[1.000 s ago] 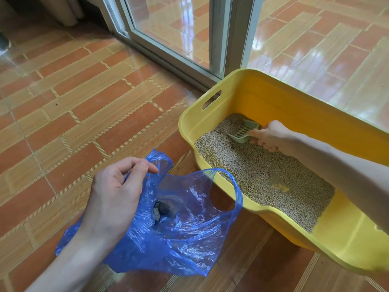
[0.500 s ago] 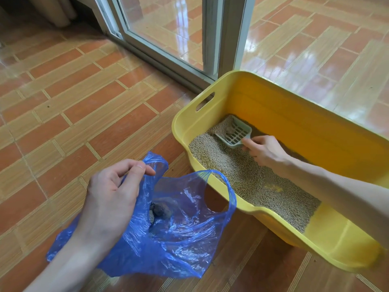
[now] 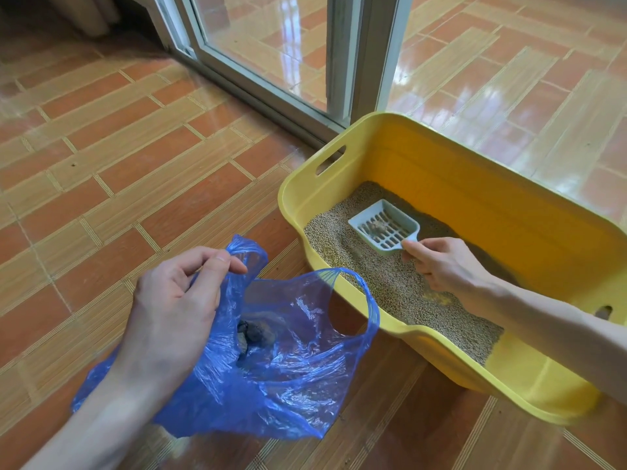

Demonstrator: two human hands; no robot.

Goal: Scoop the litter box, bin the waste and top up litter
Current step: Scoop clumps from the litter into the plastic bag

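Note:
A yellow litter box (image 3: pixel 475 171) sits on the tiled floor at the right, its bottom partly covered with beige litter (image 3: pixel 390 279). My right hand (image 3: pixel 444 266) grips the handle of a pale green slotted scoop (image 3: pixel 385 228), which is lifted above the litter with a small grey clump in it. A blue plastic bag (image 3: pixel 288 361) lies open on the floor to the left of the box, with dark waste clumps (image 3: pixel 254 334) inside. My left hand (image 3: pixel 176 300) pinches the bag's left handle and holds the mouth open.
A sliding glass door with a metal frame (image 3: pixel 346 56) stands just behind the box. Brown and orange floor tiles (image 3: pixel 118 164) stretch away to the left and, beyond the doorway, to the right.
The scoop has come up out of the far corner of the litter and moved toward the bag side, now level with a clump in it. My left hand keeps holding the bag.

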